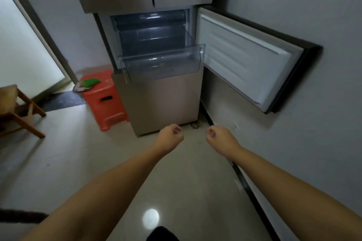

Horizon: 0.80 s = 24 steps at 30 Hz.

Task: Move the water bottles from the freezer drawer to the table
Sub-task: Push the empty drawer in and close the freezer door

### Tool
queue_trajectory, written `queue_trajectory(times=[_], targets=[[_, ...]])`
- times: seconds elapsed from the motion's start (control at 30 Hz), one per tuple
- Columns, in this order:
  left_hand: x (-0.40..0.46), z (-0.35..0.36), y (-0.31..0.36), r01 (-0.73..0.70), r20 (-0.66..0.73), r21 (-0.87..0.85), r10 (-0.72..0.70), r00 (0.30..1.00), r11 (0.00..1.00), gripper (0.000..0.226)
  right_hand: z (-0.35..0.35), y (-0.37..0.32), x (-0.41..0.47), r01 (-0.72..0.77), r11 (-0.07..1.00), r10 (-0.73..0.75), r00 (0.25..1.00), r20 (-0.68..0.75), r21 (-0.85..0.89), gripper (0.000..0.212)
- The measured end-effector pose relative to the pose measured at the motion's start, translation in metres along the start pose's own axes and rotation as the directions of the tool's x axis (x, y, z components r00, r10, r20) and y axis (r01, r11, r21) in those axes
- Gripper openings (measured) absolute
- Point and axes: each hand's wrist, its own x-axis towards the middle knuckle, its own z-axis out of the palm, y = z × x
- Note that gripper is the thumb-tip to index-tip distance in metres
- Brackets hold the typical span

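Observation:
A clear plastic freezer drawer (162, 62) is pulled out of the fridge, and I see no bottles inside it. The freezer door (246, 60) is swung open to the right against the wall. My left hand (171, 135) and my right hand (219, 136) reach forward side by side, below the drawer and in front of the fridge's lower panel. The fingers of both hands hang loosely curled and hold nothing. No water bottle and no table shows in this view.
An orange plastic stool (106, 101) with a green item (90, 82) on top stands left of the fridge. A wooden chair (17, 111) is at the far left. The wall (293, 143) runs close on the right; a shiny tiled floor (98, 162) lies below.

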Motion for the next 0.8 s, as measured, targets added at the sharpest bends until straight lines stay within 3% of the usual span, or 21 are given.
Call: queue_trajectory(times=[0.2,0.53,0.8], targets=[[0.09,-0.034,-0.015,0.038,-0.048,0.016,-0.037,0.998,0.999,0.031,0.0,-0.02,0.097,0.046,0.999,-0.046,0.998,0.042,0.0,0.028],[0.253,-0.12,-0.01,-0.052,-0.067,0.04,0.054,0.996,0.998,0.03,-0.032,-0.072,0.257,0.057,0.998,-0.055,0.997,-0.046,0.041,0.023],[0.323,-0.135,-0.009,-0.102,-0.09,0.077,0.109,0.99,0.992,0.034,-0.041,-0.074,0.332,0.072,0.995,-0.071,0.997,-0.023,0.068,0.025]])
